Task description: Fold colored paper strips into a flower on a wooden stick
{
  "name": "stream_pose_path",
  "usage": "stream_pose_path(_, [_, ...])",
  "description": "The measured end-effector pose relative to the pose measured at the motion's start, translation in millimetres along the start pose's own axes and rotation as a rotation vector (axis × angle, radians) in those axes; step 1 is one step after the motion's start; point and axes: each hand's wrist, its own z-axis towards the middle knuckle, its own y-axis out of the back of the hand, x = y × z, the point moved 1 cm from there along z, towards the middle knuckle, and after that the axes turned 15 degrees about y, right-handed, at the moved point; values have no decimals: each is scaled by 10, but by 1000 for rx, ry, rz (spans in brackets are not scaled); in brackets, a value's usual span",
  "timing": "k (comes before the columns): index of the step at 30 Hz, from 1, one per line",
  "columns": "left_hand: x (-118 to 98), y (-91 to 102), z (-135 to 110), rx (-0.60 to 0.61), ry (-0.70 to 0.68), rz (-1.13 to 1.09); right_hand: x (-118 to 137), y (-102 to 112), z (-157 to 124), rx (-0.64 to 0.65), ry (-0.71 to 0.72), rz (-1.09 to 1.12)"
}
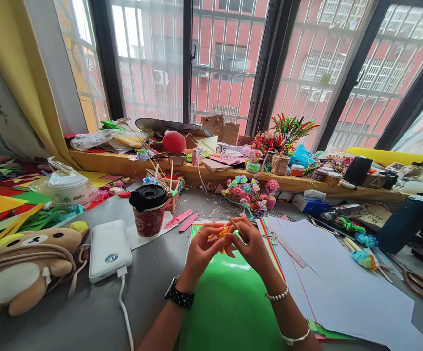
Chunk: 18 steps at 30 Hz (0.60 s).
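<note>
Both hands meet over a glossy green sheet point(222, 307) at the table's middle. My left hand point(204, 243), with a black watch at its wrist, pinches a small yellow and pink folded paper piece point(229, 251). My right hand point(248, 243), wearing bracelets, grips the same paper from the other side. A thin brown stick point(235, 224) pokes up between the right fingers. Fingers cover most of the paper, so its full shape is hidden. Just right of my right hand lie small scissors point(274, 239) and a clear ruler point(292, 252) on white paper point(339, 273).
To the left stand a lidded dark red cup point(148, 214), a white power bank point(109, 249) with a cable, and a plush bear point(32, 263). Pink paper strips point(178, 219) lie near the cup. Behind are colourful craft flowers point(246, 190); a dark bottle point(405, 224) is at right.
</note>
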Motion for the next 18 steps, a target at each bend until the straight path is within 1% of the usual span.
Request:
stream_pose_path(8, [-40,-10,-12,-15,-4,16,30,-70,-15,-86,76,-67])
stream_pose_path(14, [-58,-14,-27,-33,35,19,15,-110,-32,-117,66,-75])
stream_pose_path(18, [-41,-5,-9,-78,50,-58,8,-54,-28,-139,49,-91])
